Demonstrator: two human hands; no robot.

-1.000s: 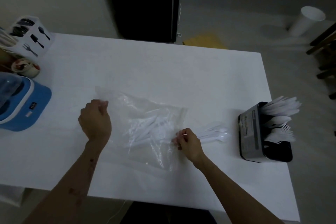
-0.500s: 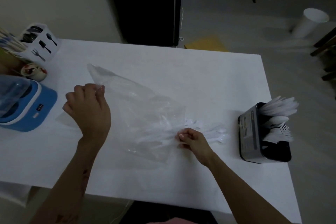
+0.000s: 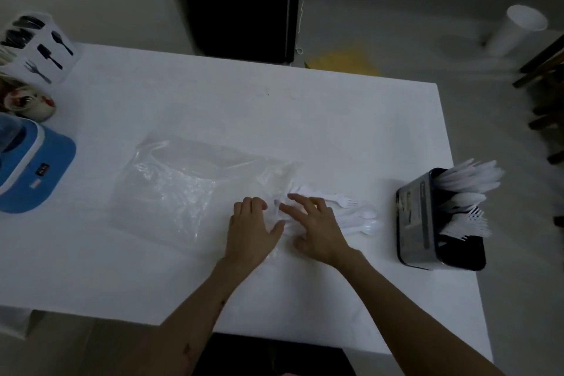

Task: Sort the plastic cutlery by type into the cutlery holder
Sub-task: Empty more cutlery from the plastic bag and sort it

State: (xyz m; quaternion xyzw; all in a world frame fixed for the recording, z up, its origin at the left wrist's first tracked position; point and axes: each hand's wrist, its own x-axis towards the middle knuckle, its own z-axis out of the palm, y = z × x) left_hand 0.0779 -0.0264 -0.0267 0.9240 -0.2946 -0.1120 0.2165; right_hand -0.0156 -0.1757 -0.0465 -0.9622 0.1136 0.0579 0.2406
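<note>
On the white desk (image 3: 189, 107), the loose plastic cutlery (image 3: 351, 214) lay just left of the black cutlery holder (image 3: 418, 217), at the mouth of a clear plastic bag (image 3: 183, 189). The left hand (image 3: 253, 232) gripped the bag's edge; the right hand (image 3: 317, 229) rested with fingers spread on the cutlery.

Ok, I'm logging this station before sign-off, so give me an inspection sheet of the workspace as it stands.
Surface: white table, dimly lit.
Job's things: loose white cutlery lying beside the clear plastic bag; black cutlery holder at the right edge already holds white pieces.
Clutter: blue appliance, small patterned cup and white cutlery caddy at the left.
Hands: left hand on the bag's edge, fingers curled; right hand spread over the cutlery.
Cables: nothing seen.
Surroundings: white bin on the floor, dark doorway behind.
</note>
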